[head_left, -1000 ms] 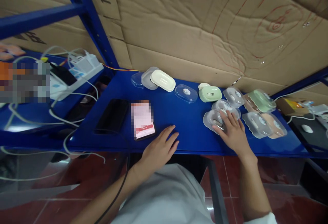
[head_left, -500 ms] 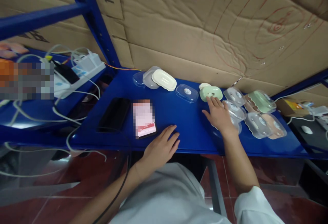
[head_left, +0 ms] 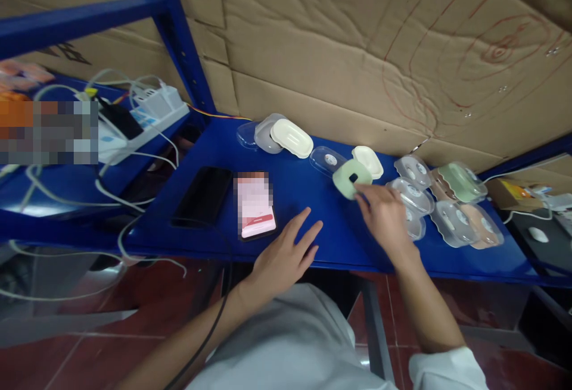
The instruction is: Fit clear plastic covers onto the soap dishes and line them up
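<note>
My right hand (head_left: 384,214) pinches the edge of a pale green plastic dish (head_left: 343,180) with a hole in its middle, held tilted above the blue tabletop. Just behind that dish lies a cream dish (head_left: 369,161). A clear oval lid (head_left: 328,159) with a round white label is partly covered by the green piece. My left hand (head_left: 286,253) is open, fingers spread, near the front edge of the table beside a phone (head_left: 257,226) with a lit screen. Nothing is in its fingers.
A black device (head_left: 203,196) with a cable lies left of the phone. At the back are a cream slotted dish (head_left: 292,138) and a translucent lid (head_left: 267,134). Several clear-lidded dishes (head_left: 453,223) sit at the right. Cardboard (head_left: 313,50) stands behind the table.
My right hand has picked up the green dish and brought it left and nearer, uncovering the cream dish. My left hand has lifted slightly, its fingers spread wider.
</note>
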